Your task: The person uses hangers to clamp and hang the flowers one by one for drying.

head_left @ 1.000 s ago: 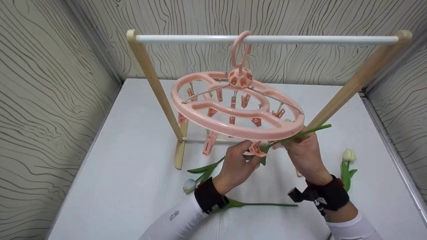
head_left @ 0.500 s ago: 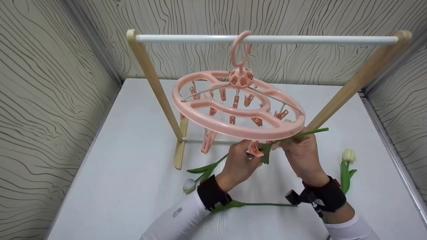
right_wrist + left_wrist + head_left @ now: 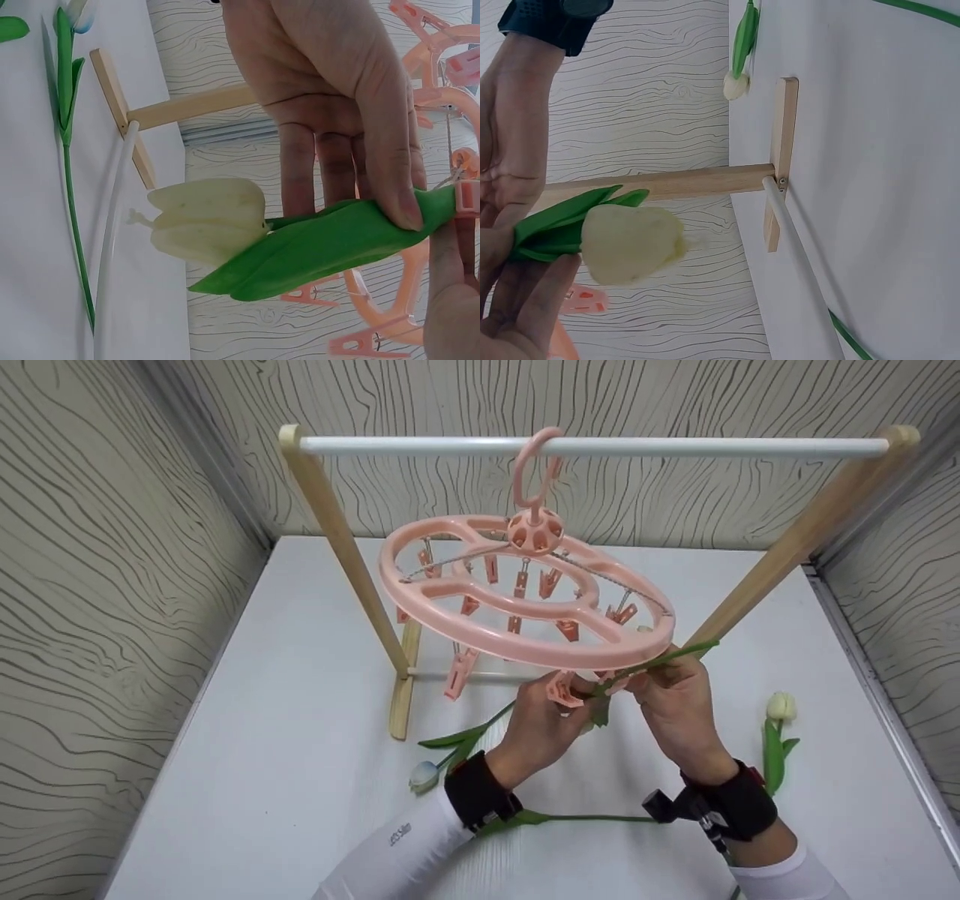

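Note:
A white artificial tulip point(image 3: 210, 221) is held below the right front of a pink round clip hanger point(image 3: 480, 641). In the right wrist view my left hand point(image 3: 337, 75) pinches its green leaves, thumb on top. The head view shows my left hand point(image 3: 544, 724) beside a hanging clothespin point(image 3: 564, 688). My right hand point(image 3: 679, 705) is under the ring's right edge, its fingers pinching another clothespin point(image 3: 469, 196) at the leaf base. The stem point(image 3: 690, 651) slants up to the right across my right hand. The ring partly hides those fingers.
The hanger hooks over the white bar point(image 3: 420, 446) of a wooden stand point(image 3: 341, 540). Several clothespins dangle from it. On the white table lie a blue-white tulip point(image 3: 425, 775), another white tulip point(image 3: 780, 706) and a green stem point(image 3: 600, 817) partly behind my left wrist.
The tulip's stem end has shifted left and dipped closer to the ring. The ring has moved slightly left. Both hands stay in nearly the same place with their grips kept.

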A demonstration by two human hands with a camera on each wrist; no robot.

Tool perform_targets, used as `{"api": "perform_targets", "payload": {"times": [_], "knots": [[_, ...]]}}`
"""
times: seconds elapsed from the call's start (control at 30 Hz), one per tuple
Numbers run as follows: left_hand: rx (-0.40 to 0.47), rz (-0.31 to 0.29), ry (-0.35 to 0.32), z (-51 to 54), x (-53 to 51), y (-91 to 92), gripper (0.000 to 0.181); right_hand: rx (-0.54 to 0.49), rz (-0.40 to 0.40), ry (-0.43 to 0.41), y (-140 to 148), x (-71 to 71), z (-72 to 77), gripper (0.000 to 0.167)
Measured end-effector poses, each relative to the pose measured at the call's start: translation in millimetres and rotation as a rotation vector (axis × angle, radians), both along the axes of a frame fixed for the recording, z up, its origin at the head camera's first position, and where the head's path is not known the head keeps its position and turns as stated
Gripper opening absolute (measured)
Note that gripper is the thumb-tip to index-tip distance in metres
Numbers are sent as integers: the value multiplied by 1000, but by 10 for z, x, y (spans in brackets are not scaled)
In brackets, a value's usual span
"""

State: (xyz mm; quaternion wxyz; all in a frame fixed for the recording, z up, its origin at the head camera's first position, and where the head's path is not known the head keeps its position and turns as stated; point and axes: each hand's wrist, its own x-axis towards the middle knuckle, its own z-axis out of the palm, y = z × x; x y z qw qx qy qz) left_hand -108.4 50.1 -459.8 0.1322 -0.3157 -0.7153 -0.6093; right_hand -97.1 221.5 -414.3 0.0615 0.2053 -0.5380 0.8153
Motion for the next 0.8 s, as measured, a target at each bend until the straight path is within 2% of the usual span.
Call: {"api": "perform_targets", "payload": {"times": [0.2, 0.4, 0.53, 0.8], "knots": [[-35, 39, 45, 6, 0, -8, 16, 6, -35, 8, 38, -26, -22, 42], [-17, 27, 62, -8, -16, -23, 32, 85, -86, 34, 95, -41, -42, 40], [-38, 30, 75, -35, -13, -38, 40, 56, -63, 22, 137, -39, -52, 40], [-91, 27, 67, -103, 4, -107, 42, 100, -93, 25, 203, -35, -67, 34]]}}
